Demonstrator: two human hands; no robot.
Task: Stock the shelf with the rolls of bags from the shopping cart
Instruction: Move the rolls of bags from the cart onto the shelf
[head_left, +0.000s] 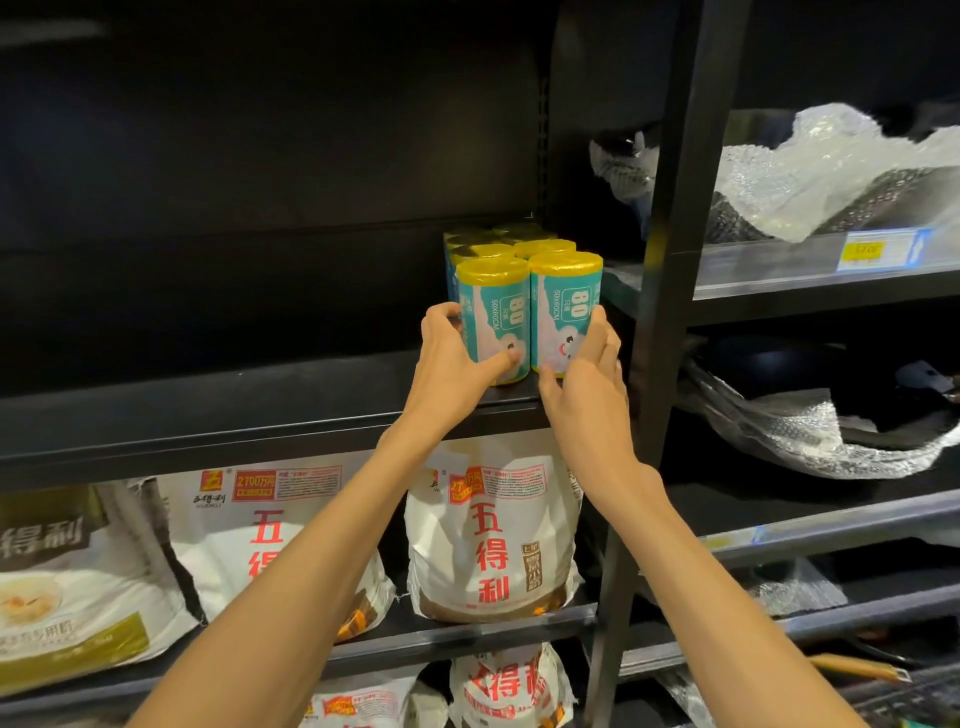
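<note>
Several yellow rolls of bags with teal labels stand upright in two rows at the right end of a dark shelf (208, 395). My left hand (457, 358) grips the front left roll (496, 317), thumb across its label and fingers round its left side. My right hand (587, 374) holds the front right roll (563, 312), fingers curled on its right side and thumb at its lower front. Both front rolls stand on the shelf board. More rolls (483, 249) sit behind them. The shopping cart is out of view.
White flour sacks (493, 535) fill the shelf below and a lower one. A black upright post (675, 260) stands just right of the rolls. Beyond it, shelves hold pans in bubble wrap (831, 171) and a price tag (883, 249). The shelf's left part lies dark.
</note>
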